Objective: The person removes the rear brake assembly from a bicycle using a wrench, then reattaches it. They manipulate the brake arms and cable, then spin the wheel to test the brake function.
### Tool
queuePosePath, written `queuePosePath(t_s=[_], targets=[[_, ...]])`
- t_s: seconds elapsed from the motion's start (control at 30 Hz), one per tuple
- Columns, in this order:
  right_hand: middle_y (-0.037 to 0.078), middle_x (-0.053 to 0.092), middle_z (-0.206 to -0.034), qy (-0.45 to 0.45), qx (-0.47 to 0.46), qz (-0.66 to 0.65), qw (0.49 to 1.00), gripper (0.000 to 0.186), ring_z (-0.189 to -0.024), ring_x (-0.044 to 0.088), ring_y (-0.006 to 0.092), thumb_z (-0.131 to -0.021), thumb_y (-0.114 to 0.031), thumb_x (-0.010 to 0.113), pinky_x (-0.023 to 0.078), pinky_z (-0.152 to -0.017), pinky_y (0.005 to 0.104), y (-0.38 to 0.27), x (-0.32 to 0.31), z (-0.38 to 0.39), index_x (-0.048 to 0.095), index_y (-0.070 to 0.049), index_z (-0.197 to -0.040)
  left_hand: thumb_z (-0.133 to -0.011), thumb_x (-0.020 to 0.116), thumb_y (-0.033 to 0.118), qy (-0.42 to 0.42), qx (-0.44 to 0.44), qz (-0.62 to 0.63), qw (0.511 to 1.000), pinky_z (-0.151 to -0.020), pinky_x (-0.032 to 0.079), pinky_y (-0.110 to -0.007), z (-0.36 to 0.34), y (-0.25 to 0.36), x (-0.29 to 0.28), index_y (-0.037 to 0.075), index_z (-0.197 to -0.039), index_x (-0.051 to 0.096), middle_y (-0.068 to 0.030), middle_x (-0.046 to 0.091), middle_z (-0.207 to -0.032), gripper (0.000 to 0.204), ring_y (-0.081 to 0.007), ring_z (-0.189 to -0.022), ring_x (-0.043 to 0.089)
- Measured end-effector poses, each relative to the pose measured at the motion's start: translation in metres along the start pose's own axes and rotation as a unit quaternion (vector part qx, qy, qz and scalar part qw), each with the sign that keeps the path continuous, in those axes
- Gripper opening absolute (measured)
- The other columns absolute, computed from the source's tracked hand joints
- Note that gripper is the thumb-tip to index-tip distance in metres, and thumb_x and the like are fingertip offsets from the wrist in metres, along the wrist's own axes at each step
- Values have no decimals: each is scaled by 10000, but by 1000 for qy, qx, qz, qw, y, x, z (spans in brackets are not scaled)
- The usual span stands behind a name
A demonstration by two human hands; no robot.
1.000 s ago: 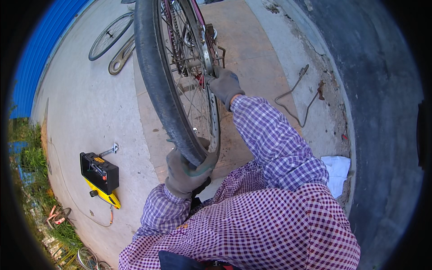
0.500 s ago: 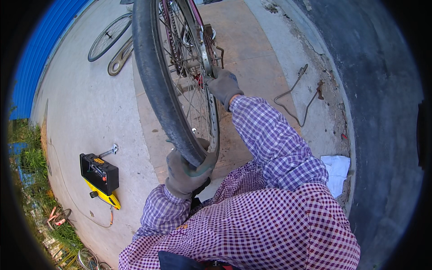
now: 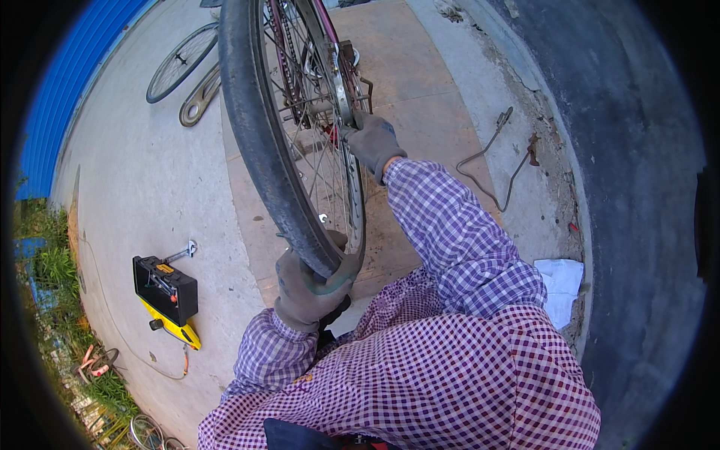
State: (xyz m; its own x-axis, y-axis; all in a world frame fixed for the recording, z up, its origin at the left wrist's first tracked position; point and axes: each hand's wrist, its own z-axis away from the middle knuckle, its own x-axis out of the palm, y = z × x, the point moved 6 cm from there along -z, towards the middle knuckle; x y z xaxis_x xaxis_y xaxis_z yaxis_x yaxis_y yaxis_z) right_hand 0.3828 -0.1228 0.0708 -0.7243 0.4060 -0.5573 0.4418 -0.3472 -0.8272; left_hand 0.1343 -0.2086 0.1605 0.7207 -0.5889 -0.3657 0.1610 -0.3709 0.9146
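Note:
A bicycle wheel [image 3: 319, 180] with a worn black tire [image 3: 259, 142] stands in front of me, still on a purple bicycle frame [image 3: 326, 21]. My left hand [image 3: 311, 289], in a grey work glove, is closed around the near end of the tire. My right hand [image 3: 375, 142], gloved too, is closed on the wheel's right side at the silver rim, beside the hub. Its fingertips are partly hidden behind the rim. Inside the wheel, the spokes and chain show.
To the left lie a black toolbox [image 3: 184, 298] with a yellow lid [image 3: 172, 324] and an adjustable wrench [image 3: 181, 251]. Farther off are a loose wheel [image 3: 182, 60] and a chain guard [image 3: 199, 101]. At right, a bent metal rod [image 3: 480, 154] and white paper [image 3: 561, 289] lie on the ground.
The tire and my left hand have shifted very slightly. My right hand keeps its place on the wheel.

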Motion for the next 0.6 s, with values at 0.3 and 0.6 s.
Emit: queuePosePath(t_s=[0.3, 0.6], targets=[[251, 720, -1173, 11, -11, -10, 1000, 469, -1090, 695, 383, -952, -310, 676, 520, -973, 432, 4, 4, -3, 654, 8, -1296, -760, 792, 90, 10, 57, -28, 998, -576, 527, -319, -2, 7, 1, -56, -961, 693, -97, 694, -728, 267, -182, -627, 683], [255, 719, -1162, -11, -6, 1, 1000, 454, -1069, 703, 384, -950, -309, 682, 532, -946, 433, -2, 5, -2, 651, -40, -1315, -762, 801, 81, 20, 64, -27, 997, -569, 520, -310, 1, 10, -3, -63, -964, 692, -90, 688, -726, 271, -170, -613, 670]])
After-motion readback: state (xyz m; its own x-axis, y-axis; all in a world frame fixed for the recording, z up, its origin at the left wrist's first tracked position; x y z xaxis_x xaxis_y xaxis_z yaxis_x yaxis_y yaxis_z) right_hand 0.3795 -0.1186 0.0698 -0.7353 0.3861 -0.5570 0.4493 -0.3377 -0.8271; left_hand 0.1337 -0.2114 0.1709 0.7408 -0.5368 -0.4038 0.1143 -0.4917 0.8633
